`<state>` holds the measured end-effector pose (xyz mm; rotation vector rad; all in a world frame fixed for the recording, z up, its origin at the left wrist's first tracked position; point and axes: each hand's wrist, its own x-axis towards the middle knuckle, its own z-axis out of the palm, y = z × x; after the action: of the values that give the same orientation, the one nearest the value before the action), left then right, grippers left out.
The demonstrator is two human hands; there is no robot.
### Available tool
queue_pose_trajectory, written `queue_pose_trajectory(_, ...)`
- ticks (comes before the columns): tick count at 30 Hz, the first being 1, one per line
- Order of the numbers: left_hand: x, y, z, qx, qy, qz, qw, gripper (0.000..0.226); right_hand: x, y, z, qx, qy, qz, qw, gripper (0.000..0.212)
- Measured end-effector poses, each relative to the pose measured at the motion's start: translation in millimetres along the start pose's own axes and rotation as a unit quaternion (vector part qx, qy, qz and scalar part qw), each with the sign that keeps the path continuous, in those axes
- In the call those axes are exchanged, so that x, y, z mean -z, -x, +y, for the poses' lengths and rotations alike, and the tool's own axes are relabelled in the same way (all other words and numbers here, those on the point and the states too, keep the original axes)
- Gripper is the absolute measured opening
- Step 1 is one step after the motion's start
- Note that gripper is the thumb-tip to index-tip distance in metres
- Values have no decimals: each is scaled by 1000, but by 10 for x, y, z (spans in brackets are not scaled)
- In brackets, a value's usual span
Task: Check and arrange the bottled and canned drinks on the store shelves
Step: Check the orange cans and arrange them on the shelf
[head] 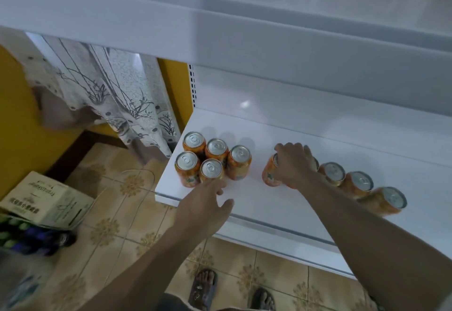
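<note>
Several orange drink cans with silver tops stand on a white store shelf [305, 139]. A tight group of cans [212, 157] sits at the shelf's left end. My left hand [208, 203] reaches toward the group's front can [211, 170], fingers relaxed, fingertips just below it. My right hand [294, 164] grips the top of a separate orange can [269, 173] in the shelf's middle. To its right a row of three cans [359, 183] runs toward the front edge; the last one [384, 200] looks tilted.
A white upper shelf [220, 22] overhangs the cans. On the tiled floor at the left sit a cardboard box [46, 198] and a pack of dark bottles [29, 237]. A patterned curtain [110, 95] hangs left of the shelf. My sandalled feet [205, 288] stand below the shelf edge.
</note>
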<state>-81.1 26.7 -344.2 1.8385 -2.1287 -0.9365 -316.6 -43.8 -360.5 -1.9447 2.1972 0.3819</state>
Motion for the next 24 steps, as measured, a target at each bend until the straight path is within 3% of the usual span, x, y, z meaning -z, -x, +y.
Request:
queue_pose_trajectory(3, 11, -1, -85, 11, -7, -13, 1000, 40, 82, -10, -229, 45, -69, 70, 994, 67)
queue_pose_trajectory(7, 43, 41, -164, 16, -5, -28, 999, 42, 73, -58, -648, 68, -163, 44, 983, 80)
queue_pose_trajectory(11, 93, 118, -263, 5, -9, -25, 1000, 43, -82, -130, -788, 41, -203, 2, 978, 86)
queue_pose_trajectory(15, 169, 149, -393, -17, 5, -21, 1000, 39, -112, -42, -786, 4, -261, 39, 965, 74)
queue_pose_trajectory(18, 207, 100, -423, -47, 63, -53, 995, 39, -20, 247, -753, -20, -319, 88, 943, 79)
queue_pose_trajectory(21, 217, 78, -353, -104, 109, -57, 987, 55, 148, 711, -716, -24, -397, 143, 906, 84)
queue_pose_trajectory(24, 209, 43, -220, -179, 156, 1, 972, 85, 313, 1190, -721, -14, -461, 205, 864, 85)
